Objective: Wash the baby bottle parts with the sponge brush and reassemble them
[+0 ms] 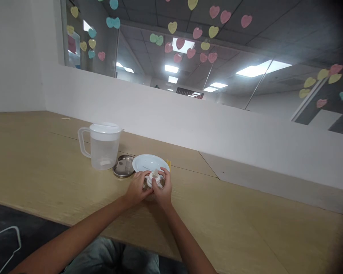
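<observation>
Table (231,213): the broad wooden top gives you ample room to rest both forearms, which should help you work steadily.
Glass panel (231,42): heart-shaped notes (214,11) in pink, yellow, green and blue are stuck on it; no writing on them can be read.
Lidded pitcher (104,152): upright, to the left of your hands and well apart from them, so your left elbow looks unlikely to catch it.
White plate (135,164): just beyond your fingers; mind your knuckles against its near rim.
Metal dish (122,176): between pitcher and plate, with no mark you could read.
Left hand (137,188): closed around the left side of the bottle; let this one do the steadying.
Right hand (163,188): closed around the other side, thumb up by the white collar; press evenly, without squeezing the body.
Small bottle (145,185): between your two hands, in front of the plate; mostly hidden by fingers, it is perhaps clear-walled.
White collar (153,180): grip it squarely and hold it level, so the clear tip (155,173) above takes no side load.
Pitcher's pale patch (105,163): label-like, low on the wall; no brand or letters legible.
</observation>
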The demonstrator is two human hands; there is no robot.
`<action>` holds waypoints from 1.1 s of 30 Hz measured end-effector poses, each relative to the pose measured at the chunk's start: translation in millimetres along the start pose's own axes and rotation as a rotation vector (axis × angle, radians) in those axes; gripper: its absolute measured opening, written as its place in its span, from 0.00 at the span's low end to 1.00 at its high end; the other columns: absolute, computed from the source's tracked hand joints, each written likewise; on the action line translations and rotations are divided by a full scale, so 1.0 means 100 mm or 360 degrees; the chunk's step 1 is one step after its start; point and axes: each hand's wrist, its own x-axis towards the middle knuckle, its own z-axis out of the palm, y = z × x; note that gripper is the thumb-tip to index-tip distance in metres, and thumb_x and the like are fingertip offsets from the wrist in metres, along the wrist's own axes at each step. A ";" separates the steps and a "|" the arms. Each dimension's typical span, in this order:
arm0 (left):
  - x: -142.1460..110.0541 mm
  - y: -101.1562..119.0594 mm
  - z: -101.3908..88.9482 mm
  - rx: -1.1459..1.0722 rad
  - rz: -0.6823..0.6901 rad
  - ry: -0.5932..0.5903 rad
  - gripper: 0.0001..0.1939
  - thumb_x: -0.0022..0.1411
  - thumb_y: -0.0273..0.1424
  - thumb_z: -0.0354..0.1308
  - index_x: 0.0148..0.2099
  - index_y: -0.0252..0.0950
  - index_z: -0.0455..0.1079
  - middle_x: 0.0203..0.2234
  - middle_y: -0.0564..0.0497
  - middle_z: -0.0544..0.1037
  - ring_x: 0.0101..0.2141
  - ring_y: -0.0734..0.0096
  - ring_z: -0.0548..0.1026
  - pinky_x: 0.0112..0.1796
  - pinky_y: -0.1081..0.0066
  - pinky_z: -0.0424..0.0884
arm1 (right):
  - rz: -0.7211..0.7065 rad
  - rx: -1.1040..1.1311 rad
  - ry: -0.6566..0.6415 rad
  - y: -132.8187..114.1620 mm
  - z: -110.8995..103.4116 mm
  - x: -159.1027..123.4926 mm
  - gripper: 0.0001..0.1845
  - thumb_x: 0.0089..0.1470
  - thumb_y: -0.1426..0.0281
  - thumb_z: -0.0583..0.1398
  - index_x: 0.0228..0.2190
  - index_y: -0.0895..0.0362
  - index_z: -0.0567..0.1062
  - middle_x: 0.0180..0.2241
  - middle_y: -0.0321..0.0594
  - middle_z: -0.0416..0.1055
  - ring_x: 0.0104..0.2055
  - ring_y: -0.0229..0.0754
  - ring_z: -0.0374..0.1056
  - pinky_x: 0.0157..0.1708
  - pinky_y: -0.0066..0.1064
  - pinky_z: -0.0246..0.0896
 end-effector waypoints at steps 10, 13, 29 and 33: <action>0.02 0.04 -0.02 0.0019 0.0005 0.0019 0.25 0.57 0.42 0.56 0.53 0.35 0.59 0.46 0.43 0.71 0.45 0.58 0.68 0.46 0.60 0.64 | 0.0011 -0.0028 -0.0110 -0.03 -0.05 0.05 0.21 0.50 0.63 0.59 0.45 0.57 0.67 0.40 0.43 0.68 0.44 0.45 0.65 0.46 0.39 0.61; 0.02 0.06 -0.03 0.0012 -0.0022 -0.0001 0.25 0.57 0.43 0.56 0.53 0.36 0.59 0.45 0.43 0.71 0.44 0.58 0.69 0.45 0.60 0.63 | -0.0079 0.0091 -0.0241 -0.03 -0.08 0.04 0.22 0.52 0.64 0.56 0.49 0.57 0.64 0.41 0.44 0.68 0.44 0.45 0.66 0.44 0.38 0.62; -0.01 0.03 -0.01 0.0010 -0.0035 0.0004 0.21 0.57 0.37 0.57 0.51 0.36 0.59 0.44 0.45 0.72 0.43 0.59 0.69 0.44 0.60 0.61 | -0.0084 -0.0352 -0.0064 -0.04 -0.06 0.09 0.25 0.45 0.60 0.63 0.43 0.57 0.67 0.34 0.39 0.68 0.35 0.42 0.65 0.36 0.35 0.62; -0.01 0.02 -0.02 0.0012 -0.0015 -0.0002 0.21 0.56 0.36 0.56 0.51 0.36 0.60 0.43 0.44 0.72 0.42 0.59 0.69 0.44 0.60 0.62 | -0.0246 -0.0492 -0.0004 -0.06 -0.07 0.08 0.20 0.48 0.57 0.61 0.39 0.56 0.68 0.34 0.40 0.68 0.36 0.44 0.64 0.37 0.37 0.61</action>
